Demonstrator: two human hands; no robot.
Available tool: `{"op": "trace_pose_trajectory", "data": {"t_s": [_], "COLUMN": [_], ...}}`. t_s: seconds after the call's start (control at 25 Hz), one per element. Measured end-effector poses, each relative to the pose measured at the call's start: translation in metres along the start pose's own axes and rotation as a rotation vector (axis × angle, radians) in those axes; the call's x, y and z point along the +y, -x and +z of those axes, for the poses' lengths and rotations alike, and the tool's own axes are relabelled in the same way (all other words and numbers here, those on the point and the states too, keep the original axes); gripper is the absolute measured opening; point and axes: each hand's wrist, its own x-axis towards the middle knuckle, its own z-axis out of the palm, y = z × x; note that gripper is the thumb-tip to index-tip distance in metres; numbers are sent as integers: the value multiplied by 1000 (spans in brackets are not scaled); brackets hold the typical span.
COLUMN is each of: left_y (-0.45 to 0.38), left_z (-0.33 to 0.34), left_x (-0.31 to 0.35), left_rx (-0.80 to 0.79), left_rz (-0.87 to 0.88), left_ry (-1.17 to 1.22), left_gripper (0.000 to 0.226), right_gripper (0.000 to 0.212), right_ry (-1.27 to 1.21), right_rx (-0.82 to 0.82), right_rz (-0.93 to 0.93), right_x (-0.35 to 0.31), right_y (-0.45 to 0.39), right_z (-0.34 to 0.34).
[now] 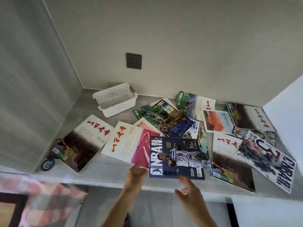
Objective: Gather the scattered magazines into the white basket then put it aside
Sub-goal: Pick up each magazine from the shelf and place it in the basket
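The magazines lie scattered across a grey table (105, 176) set in a corner, overlapping in a band from the left wall to the right side; the basket (115, 99) stands behind them near the back wall, white, perforated, holding nothing that shows, its near rim apart from the closest covers, with bare table to its left and in front of it.

The left hand (136, 175) hovers at the front edge, fingers (135, 166) straight and slightly spread, tips just at the lower left corner of the NBA magazine (176, 157); whether they touch it cannot be told through the blur; the right hand (188, 192) is just below that magazine's near edge, fingers loosely apart, gripping nothing.

The NBA magazine lies on top of the heap, its near edge close to the table's front lip; to its left a pink magazine (129, 141) sits partly beneath it, and further left a brown magazine (82, 143) reaches toward the left wall, covering part of a round dark disc (47, 164); on the right a black-and-white magazine (268, 161) pokes past the front edge; a strip of bare table runs along the front between the brown magazine and the hands.

A socket (133, 61) sits on the back wall; a checked cloth (49, 200) hangs blurred at lower left.
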Motion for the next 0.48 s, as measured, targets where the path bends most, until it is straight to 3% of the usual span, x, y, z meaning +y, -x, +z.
{"op": "trace_pose_trajectory", "data": {"t_s": [0.12, 0.24, 0.36, 0.44, 0.48], "left_y": [-40, -68, -91, -105, -109], "left_z": [2, 15, 39, 49, 53], "left_x": [-6, -17, -25, -30, -33], "left_rx": [-3, -83, -32, 58, 102], "left_rz": [-96, -269, -323, -312, -365], "left_ry": [-266, -549, -379, -224, -138], "left_gripper": [18, 54, 76, 72, 60], "right_gripper": [48, 48, 63, 75, 78], "right_ry": [44, 97, 256, 308, 312], "right_rx": [26, -54, -37, -121, -190], "right_rz": [88, 79, 45, 99, 127], "right_x": [-3, -2, 11, 22, 28], "right_y": [-35, -72, -115, -136, -143], "right_z": [4, 4, 4, 5, 8]}}
